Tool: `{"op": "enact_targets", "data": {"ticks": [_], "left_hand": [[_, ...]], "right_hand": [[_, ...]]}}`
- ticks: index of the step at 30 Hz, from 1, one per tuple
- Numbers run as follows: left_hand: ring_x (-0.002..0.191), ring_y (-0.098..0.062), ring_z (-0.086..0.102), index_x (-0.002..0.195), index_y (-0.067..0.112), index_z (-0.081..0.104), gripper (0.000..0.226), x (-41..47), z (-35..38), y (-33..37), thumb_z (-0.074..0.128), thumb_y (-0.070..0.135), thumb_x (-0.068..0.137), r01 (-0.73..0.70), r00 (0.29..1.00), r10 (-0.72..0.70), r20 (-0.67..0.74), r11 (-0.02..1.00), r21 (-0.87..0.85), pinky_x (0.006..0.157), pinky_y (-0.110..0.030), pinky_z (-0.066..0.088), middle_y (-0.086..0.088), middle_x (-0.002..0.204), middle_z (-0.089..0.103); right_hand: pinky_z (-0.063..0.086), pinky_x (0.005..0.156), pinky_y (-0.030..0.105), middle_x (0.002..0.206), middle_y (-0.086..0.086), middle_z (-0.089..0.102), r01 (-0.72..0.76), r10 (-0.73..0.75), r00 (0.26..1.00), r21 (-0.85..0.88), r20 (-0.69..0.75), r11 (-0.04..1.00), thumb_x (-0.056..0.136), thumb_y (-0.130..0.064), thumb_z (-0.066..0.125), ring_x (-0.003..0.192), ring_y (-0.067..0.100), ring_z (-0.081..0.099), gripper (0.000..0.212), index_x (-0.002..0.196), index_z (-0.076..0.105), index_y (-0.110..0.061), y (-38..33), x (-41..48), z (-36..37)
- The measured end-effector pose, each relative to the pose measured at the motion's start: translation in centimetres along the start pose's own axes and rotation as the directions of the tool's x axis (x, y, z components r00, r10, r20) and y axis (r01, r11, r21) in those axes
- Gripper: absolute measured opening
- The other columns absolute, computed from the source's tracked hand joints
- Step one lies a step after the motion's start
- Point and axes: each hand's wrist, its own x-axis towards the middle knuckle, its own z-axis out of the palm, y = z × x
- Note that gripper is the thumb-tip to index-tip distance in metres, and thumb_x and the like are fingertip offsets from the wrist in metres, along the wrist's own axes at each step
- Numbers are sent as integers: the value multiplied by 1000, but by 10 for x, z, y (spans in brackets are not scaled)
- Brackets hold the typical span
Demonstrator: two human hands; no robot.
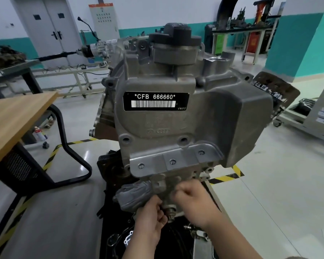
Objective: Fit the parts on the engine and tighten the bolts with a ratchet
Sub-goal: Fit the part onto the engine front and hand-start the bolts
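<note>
The engine (176,113) sits dead center with a desk (17,116) off to its left. Both hands are down at its near bottom edge, left hand (150,217) just beside the right hand (196,204). There's a workbench (241,30) way behind on the right.

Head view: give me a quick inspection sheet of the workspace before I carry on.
Surface: wooden table at left, bare where visible.
Job's things: grey engine upright, label reads CFB 666660; small fitting at its lower edge. No ratchet seen.
Clutter: spray can on the floor under the table.
Hands: left hand and right hand both at the fitting; grip unclear.
Cables: wires along the rear bench.
Surroundings: hazard tape on the floor, double doors behind.
</note>
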Motion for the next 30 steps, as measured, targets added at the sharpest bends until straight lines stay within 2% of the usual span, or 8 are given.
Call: {"op": "enact_targets", "data": {"ticks": [3, 10, 13, 16, 20, 22, 26, 30], "left_hand": [[31, -5, 22, 61, 15, 46, 32, 2, 1, 1, 53, 10, 92, 0, 1000, 0, -1, 1000, -4, 33, -18, 25, 5, 41, 34], [29, -6, 20, 62, 17, 42, 33, -1, 0, 3, 51, 14, 94, 15, 1000, -15, -6, 999, 30, 30, -17, 24, 7, 41, 30], [30, -9, 26, 63, 15, 46, 31, -15, -2, 5, 50, 17, 94, -36, 999, 34, 14, 943, 331, 35, -17, 25, 4, 41, 36], [45, 5, 54, 69, 21, 63, 17, -28, -5, 11, 63, 16, 84, -437, 894, 271, 357, 354, 827, 43, -18, 39, 9, 53, 64], [124, -8, 52, 134, 12, 53, 39, -23, 16, 19, 39, 15, 97, -621, 644, 332, 690, -301, 724, 96, -17, 38, -11, 138, 53], [102, -13, 68, 113, 0, 67, 38, -23, 24, 19, 41, 9, 86, -690, 506, 276, 818, -440, 575, 79, -15, 49, -21, 116, 65], [68, -15, 68, 74, 17, 68, 15, -25, 27, 20, 60, 6, 78, -658, 529, 423, 736, -342, 670, 55, -12, 48, -3, 74, 71], [48, -9, 45, 59, 6, 56, 25, -14, 25, 15, 65, 17, 80, -642, 632, 434, 642, -171, 747, 50, -31, 39, -6, 53, 56]], "right_hand": [[38, 50, 30, 53, 4, 53, 135, -126, 991, -267, 50, 954, 81, -20, 61, 54, 20, 50, 28, 57, 51, -8, -3, 21, 11], [30, 49, 28, 47, -4, 38, 168, -182, 982, -198, -52, 966, 87, -24, 63, 53, 20, 40, 43, 52, 39, -15, 2, 27, 17], [27, 49, 27, 50, -1, 39, 179, -200, 977, -223, -75, 958, 88, -28, 62, 56, 20, 40, 49, 50, 33, -16, 1, 28, 17], [27, 54, 26, 53, 0, 40, 228, -246, 968, -240, -50, 944, 85, -27, 60, 58, 22, 40, 45, 51, 32, -15, 3, 29, 15], [27, 56, 24, 56, -1, 41, 268, -275, 961, -242, 7, 932, 79, -30, 53, 59, 24, 40, 38, 50, 32, -18, 7, 32, 13], [25, 50, 23, 53, -1, 41, 295, -295, 955, -237, 36, 926, 74, -34, 47, 56, 23, 39, 32, 50, 34, -17, 5, 33, 11], [21, 48, 31, 46, -4, 26, 109, -82, 964, 98, -252, 989, 79, -24, 53, 52, 13, 30, 41, 49, 26, -18, 24, 10, 16], [25, 54, 32, 51, -4, 29, -160, 552, 776, 751, -306, 641, 91, -11, 55, 55, 13, 29, 49, 49, 30, -22, 48, -11, 34]]}}
